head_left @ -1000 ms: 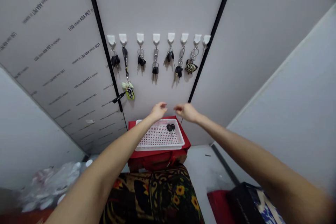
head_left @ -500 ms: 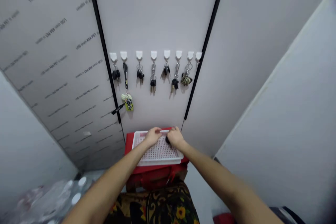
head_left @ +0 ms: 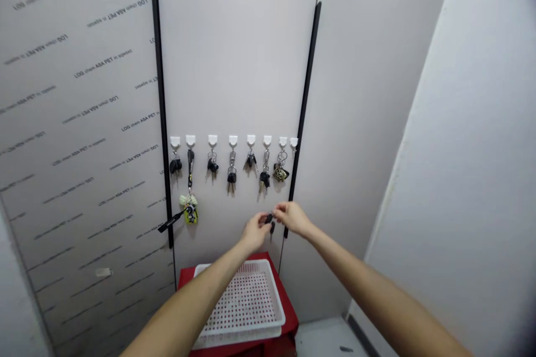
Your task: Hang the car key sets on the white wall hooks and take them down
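A bunch of dark keys point(head_left: 272, 227) is held between my two hands, in front of the cabinet door. My left hand point(head_left: 256, 231) pinches the black key heads, and my right hand point(head_left: 291, 216) grips the ring end at the top. Above them, a row of white hooks point(head_left: 233, 141) is fixed to the door. Several key bunches hang there, among them one with a round brass-coloured charm point(head_left: 281, 172) and a black lanyard with a yellow-green charm point(head_left: 191, 213). At the right end, the last hook point(head_left: 294, 144) shows no keys on it.
Below my hands, a white perforated basket point(head_left: 276, 295) stands on a red box or bag point(head_left: 288, 312). Black handle strips point(head_left: 161, 100) run down the door edges. A white wall point(head_left: 469, 122) rises on the right.
Both hands have risen out of the basket, bringing the keys up in front of the door. The view has tilted upward, so the hooks and basket sit lower in it.
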{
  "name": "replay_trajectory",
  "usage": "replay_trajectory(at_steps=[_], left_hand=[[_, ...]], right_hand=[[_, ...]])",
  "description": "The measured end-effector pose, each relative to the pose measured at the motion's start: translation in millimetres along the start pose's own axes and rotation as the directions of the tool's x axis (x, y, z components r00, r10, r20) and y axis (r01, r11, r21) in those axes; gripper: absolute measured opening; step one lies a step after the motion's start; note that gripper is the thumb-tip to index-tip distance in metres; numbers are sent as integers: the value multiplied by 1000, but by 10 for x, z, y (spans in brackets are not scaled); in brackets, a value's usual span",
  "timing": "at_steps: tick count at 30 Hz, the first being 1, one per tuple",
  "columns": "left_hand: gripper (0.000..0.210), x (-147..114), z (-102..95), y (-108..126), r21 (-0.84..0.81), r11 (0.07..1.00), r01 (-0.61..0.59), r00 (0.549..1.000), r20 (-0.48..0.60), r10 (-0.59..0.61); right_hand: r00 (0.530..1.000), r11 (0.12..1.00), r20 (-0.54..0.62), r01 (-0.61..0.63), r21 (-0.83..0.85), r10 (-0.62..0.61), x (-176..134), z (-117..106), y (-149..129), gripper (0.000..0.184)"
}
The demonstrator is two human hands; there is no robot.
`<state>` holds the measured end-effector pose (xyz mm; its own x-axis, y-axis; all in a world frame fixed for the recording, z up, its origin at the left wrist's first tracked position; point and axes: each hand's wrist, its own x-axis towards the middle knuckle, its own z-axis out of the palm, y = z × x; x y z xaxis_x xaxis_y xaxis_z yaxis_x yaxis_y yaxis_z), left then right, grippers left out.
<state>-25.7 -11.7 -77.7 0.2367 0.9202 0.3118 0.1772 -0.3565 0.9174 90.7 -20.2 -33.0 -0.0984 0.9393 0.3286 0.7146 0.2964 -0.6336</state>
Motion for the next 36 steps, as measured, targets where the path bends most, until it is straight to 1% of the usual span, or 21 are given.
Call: replay_trajectory(at_steps=[2, 4, 6, 7, 10, 14, 16, 18, 22, 27, 30, 31, 33, 34, 36], left_hand=[[30, 234, 46, 305, 37, 996, -77, 997, -20, 78], [31, 425, 80, 576, 76, 989, -129, 990, -49, 133], [33, 538, 113, 763, 107, 981, -161, 984, -58, 167], [33, 560, 130, 815, 121, 978, -172, 983, -49, 179], [34, 519, 171, 816, 169, 968, -184, 983, 13, 184], [35, 380, 126, 657, 241, 963, -120, 992, 59, 109], [34, 335, 54, 591, 268, 958, -101, 994, 65, 86], [34, 309, -32, 538, 282, 955, -93, 995, 65, 78], [34, 265, -171, 422, 267, 960, -83, 996, 54, 71], [34, 167, -291, 305, 236, 971, -39, 999, 27, 34], [33, 92, -419, 275, 198, 980, -29, 999, -7, 31], [33, 64, -473, 257, 189, 982, -19, 999, -30, 25], [32, -3, -584, 190, 183, 983, 33, 995, -96, -15], [31, -42, -636, 140, 176, 982, 71, 990, -134, -48], [33, -133, -731, 19, 127, 980, 152, 971, -203, -125]], right_hand=[[994, 992, -109, -9, 122, 22, 166, -298, -96, 11], [973, 977, -225, -1, 215, 50, 340, -570, -185, 10], [941, 963, -327, 7, 269, 85, 511, -794, -253, 9], [925, 959, -367, 8, 283, 101, 592, -883, -273, 8], [881, 959, -449, -16, 282, 147, 803, -1053, -275, 7], [823, 973, -533, -97, 209, 196, 1024, -1111, -170, 7], [800, 977, -564, -143, 156, 207, 1113, -1107, -105, 8], [786, 979, -584, -173, 106, 202, 1180, -1095, -49, 9], [786, 982, -598, -187, 6, 154, 1210, -1057, 9, 11], [795, 967, -589, -238, -85, 144, 1048, -1023, -53, 13], [782, 966, -616, -222, -135, 94, 849, -947, -147, 20], [789, 970, -610, -197, -142, 72, 762, -876, -175, 22], [831, 983, -556, -121, -140, 24, 563, -629, -211, 25], [874, 989, -487, -78, -125, 7, 453, -453, -219, 26], [956, 996, -293, -23, -83, -2, 228, -35, -227, 26]])
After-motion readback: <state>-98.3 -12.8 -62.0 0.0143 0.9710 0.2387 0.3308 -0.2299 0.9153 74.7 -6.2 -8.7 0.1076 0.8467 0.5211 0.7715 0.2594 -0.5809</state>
